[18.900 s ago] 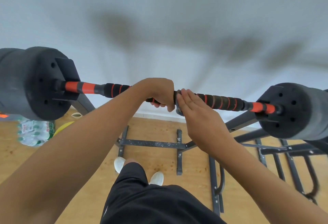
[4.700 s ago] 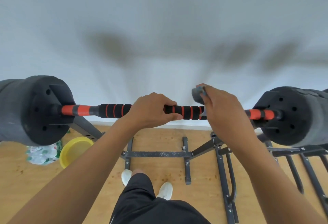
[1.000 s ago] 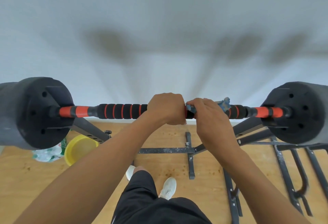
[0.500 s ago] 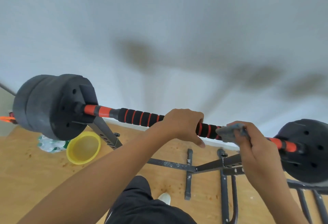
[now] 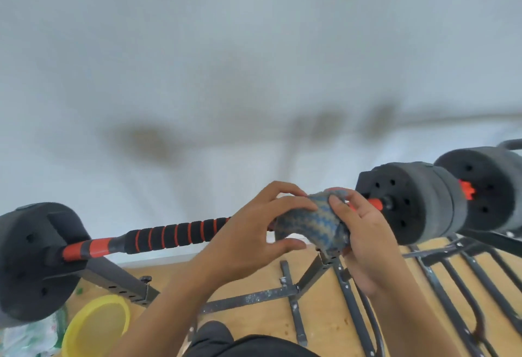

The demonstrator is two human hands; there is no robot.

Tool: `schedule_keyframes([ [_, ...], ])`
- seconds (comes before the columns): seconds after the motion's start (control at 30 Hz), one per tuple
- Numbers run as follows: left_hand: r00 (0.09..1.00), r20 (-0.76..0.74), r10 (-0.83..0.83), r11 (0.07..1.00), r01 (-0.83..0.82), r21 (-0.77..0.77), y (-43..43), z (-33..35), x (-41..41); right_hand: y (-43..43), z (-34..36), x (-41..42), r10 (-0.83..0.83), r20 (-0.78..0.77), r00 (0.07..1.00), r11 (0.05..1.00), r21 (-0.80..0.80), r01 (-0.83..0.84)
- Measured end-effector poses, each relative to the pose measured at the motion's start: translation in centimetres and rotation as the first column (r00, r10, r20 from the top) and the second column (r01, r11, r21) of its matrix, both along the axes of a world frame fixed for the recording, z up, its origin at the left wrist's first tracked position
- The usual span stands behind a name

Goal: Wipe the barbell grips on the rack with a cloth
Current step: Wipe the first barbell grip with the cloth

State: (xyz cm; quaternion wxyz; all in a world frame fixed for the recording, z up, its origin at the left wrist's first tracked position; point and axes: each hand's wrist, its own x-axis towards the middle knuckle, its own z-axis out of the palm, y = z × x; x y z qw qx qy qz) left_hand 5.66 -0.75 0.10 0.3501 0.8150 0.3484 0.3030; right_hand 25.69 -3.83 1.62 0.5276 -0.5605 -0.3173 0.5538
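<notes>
Both hands now hold the cloth off the barbell.

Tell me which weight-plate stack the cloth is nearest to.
The stack at the right end of the bar: the cloth, held in both hands, sits just short of it. The left stack lies far across the foam grip.

Both forearms reaching up from the lower edge, converging on the cloth. Left hand just left of the cloth — fingers curled over its upper edge, thumb stretched beneath, pinching it. Right hand on the cloth's right side, palm turned toward the camera, thumb pressed onto the fabric's front, remaining fingers wrapped behind and hidden. Hands close together, both wrists bent back slightly, bare forearms angled inward.
</notes>
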Motion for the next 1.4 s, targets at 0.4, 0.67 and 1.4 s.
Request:
schedule_keyframes([
  [0.4,0.992,-0.082,0.097,0.983,-0.082,0.165,-0.5,0.7,0.4,-2.0,-0.9,1.6,0.145,0.235,0.961,0.979,0.106,-0.173],
  [0.67,0.991,0.093,0.098,0.915,-0.053,-0.400,-1.6,0.9,0.1,-3.4,-1.4,0.9,0.248,0.307,0.919,0.944,0.137,-0.301],
  [1.4,0.860,0.111,0.497,0.862,-0.504,0.045,-9.3,-6.7,3.0,-3.8,-3.7,-3.2,0.163,0.337,0.927,0.973,0.103,-0.208],
])
